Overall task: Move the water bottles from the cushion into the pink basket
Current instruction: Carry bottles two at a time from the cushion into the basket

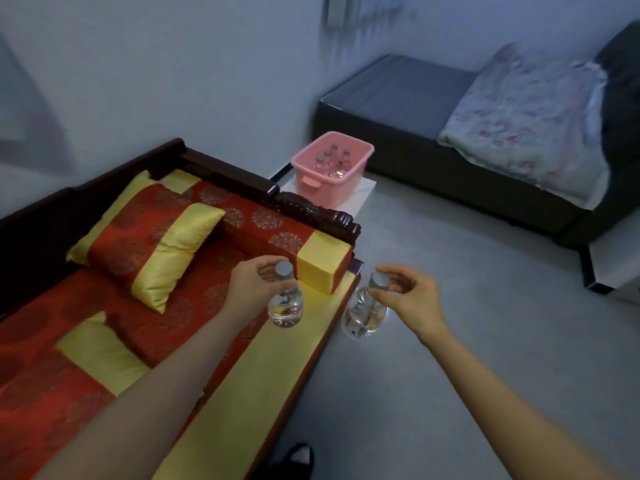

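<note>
two water bottles in the air, one per hand. the left bottle (pixel 286 304) hangs over the cushion's (pixel 277 368) yellow edge, left hand (pixel 254 285) with its grip pinched around the cap; the right bottle (pixel 364 315) hangs over the floor (pixel 450 341), right hand (pixel 407 296) pinching its cap too. holding by the top probably makes for an upright drop. the pink basket (pixel 332 168), well ahead on a white stand, already holds several bottles.
</note>
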Tool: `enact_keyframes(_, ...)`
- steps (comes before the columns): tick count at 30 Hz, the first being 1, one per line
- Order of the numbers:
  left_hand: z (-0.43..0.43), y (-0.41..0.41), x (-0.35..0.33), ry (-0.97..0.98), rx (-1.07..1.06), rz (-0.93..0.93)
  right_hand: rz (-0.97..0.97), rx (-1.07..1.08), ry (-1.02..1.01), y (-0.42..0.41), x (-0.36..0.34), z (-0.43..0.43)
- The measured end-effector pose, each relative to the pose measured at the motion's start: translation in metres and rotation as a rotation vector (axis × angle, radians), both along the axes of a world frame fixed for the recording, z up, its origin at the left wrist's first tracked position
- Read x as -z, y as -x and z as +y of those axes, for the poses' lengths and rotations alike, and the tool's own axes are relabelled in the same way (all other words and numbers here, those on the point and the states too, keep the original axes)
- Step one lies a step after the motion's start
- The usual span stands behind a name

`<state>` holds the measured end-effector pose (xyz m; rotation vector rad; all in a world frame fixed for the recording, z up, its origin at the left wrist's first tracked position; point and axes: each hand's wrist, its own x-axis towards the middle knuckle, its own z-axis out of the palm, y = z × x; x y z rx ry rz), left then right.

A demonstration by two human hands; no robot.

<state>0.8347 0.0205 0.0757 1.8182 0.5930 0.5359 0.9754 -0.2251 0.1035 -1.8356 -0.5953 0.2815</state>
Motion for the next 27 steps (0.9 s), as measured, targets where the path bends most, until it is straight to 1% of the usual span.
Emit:
enact_keyframes(6, -0.021, -0.119, 0.012, 0.011, 0.100, 0.019, 0.043, 0.111, 0.004, -0.100, 0.019, -0.027)
enact_keyframes(11, -0.018, -0.238, 0.014, -0.018, 0.148, 0.015, -0.025, 0.160, 0.041, -0.205, 0.014, -0.035)
enact_keyframes(15, -0.021, -0.317, 0.009, 0.031, 0.110, 0.019, -0.084, 0.126, 0.107, -0.292, -0.002, -0.038)
enact_keyframes(21, -0.004, -0.421, 0.003, 0.059, 0.043, 0.028, -0.070, 0.172, 0.107, -0.403, -0.008, -0.022)
enact_keyframes(24, 0.007, -0.475, 0.003, 0.049, -0.007, 0.024, -0.060, 0.126, 0.119, -0.469, -0.007, -0.002)
enact_keyframes(27, 0.023, -0.529, 0.006, 0.063, -0.110, 0.029, -0.085, 0.062, 0.088, -0.538, -0.006, 0.024)
